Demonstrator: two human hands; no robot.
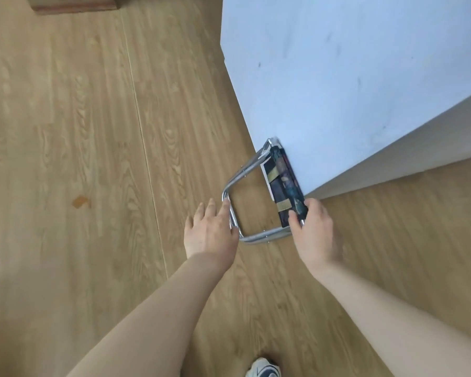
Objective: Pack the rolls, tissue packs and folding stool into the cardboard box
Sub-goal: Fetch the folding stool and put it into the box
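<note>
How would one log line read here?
item: folding stool | left hand: touches metal frame | right hand: grips seat end | position: against white wall

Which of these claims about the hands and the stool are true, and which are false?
1. The right hand grips the folding stool at its fabric seat. True.
2. The left hand is clenched in a fist. False: its straight fingers touch the stool's metal frame.
3. The stool is up against a white surface. True.
4. The floor is grey tile. False: it is wood-grain planks.
</note>
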